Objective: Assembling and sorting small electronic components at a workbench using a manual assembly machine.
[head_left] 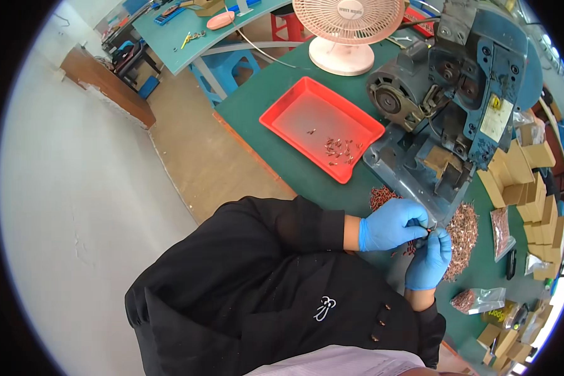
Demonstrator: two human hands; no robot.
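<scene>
1. Your left hand [391,224] and right hand [430,259], both in blue gloves, meet at the front lip of the blue bench press [457,94]; fingers pinched narrow around a small metal part [430,230] held betw. them. Too small to tell exactly what it is or which hand bears it.
2. Around yr hands: a heap of small copper-coloured parts [462,233] just right of the gloves, a smaller reddish pile [381,197] just behind the left wrist, all on the green table [263,100].
3. Progress, by the look of it: red tray [319,125] to the left of the machine holds only a scatter of pieces near its front corner, mostly bare. The loose heap is far bigger, so most of the work looks left to do.
4. Also on the bench: a pink desk fan [344,25] behind the tray, cardboard boxes [523,169] stacked at right, clear bags of parts [479,299] near the right edge.
</scene>
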